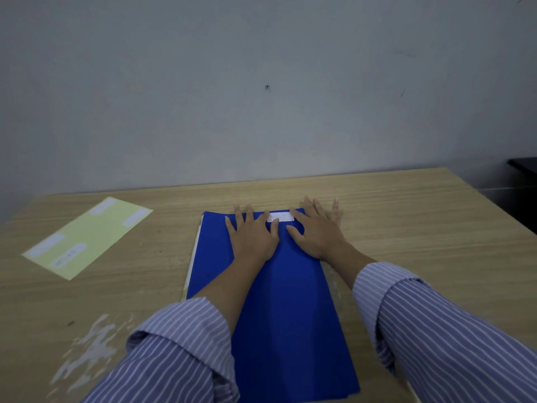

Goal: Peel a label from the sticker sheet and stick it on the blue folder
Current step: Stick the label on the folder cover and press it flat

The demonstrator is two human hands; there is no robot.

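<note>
Label (280, 217) sits on the far end of the blue folder (284, 301), in the middle of the frame. It looks stuck, so the job seems almost done; only pressing is left. The left hand (252, 235) and right hand (316, 234) lie flat, fingers spread, holding nothing. The smooth folder rests on a wooden table (421, 222). The pale yellow sticker sheet (87, 237) lies flat at the left.

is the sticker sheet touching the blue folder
Apart. The head view shows the sticker sheet lying left of the blue folder, with a wide strip of bare table between them.
</note>
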